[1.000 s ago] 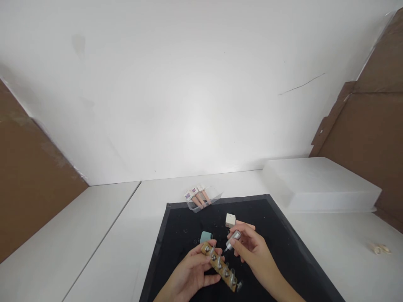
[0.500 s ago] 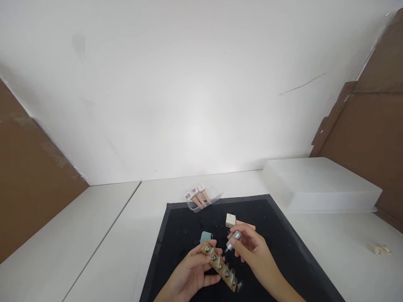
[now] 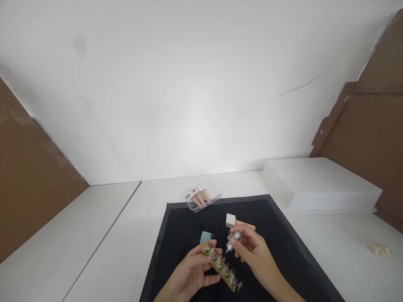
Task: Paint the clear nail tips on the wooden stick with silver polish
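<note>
Barely shifted, right hand (image 3: pixel 252 251) pinches a silver brush cap (image 3: pixel 232 241) above the wooden nail-tip holder (image 3: pixel 220 266) gripped by left hand (image 3: pixel 189 274); painting underway, needing steady aim.

Strip (image 3: pixel 220 265) in left hand (image 3: pixel 189 277): looks like wood or cork, tan, matt, grainy. Knobs on it look metal, silvery, w/ small glints; clear glossy bits at its near end, prob. plastic. Cap (image 3: pixel 234 240) in right hand (image 3: pixel 255 256): brushed silver, metallic sheen. Mat (image 3: pixel 277 251): black, matt, smooth, w/ pale specks. Table (image 3: pixel 119 235): white, smooth, low sheen. Small block (image 3: pixel 206 236): teal, matt, material unclear. Cube (image 3: pixel 230 219): cream, smooth, plastic-like. Tray (image 3: pixel 217 193): clear plastic, glossy. Box (image 3: pixel 317 184): white, frosted plastic look. Side panels (image 3: pixel 31 176): brown, matt, cardboard-like. Wall (image 3: pixel 189 84): white, matt.
</note>
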Demonstrator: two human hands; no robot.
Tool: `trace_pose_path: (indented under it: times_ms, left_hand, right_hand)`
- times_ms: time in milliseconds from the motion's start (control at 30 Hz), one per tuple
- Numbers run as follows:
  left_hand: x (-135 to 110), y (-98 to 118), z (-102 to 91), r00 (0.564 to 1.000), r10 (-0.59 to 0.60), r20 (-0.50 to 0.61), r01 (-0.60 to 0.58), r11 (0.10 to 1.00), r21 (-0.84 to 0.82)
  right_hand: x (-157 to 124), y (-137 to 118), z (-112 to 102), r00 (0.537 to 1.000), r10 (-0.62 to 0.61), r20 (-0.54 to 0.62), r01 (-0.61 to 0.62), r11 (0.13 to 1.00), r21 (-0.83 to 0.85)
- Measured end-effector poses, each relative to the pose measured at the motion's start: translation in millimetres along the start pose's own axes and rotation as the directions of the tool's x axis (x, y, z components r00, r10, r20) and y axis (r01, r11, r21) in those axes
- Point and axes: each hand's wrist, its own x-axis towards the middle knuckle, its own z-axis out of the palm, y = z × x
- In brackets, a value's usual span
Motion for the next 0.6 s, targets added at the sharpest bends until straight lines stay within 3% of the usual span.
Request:
trace_pose_path:
  times_ms: [333, 600]
  left_hand:
    - [-0.9, 2.1, 5.1, 1.0, -0.002, -0.012, 0.002, 1.0, 0.01]
    - [0.3, 1.0, 3.3, 1.0, -0.001, 0.002, 0.001, 1.0, -0.002]
  right_hand:
    - [-3.1, -3.3, 0.0, 0.997, -0.013, 0.082, 0.014, 1.0, -0.003]
    - [-2.1, 1.3, -0.9, 0.997, -0.012, 0.073, 0.012, 1.0, 0.002]
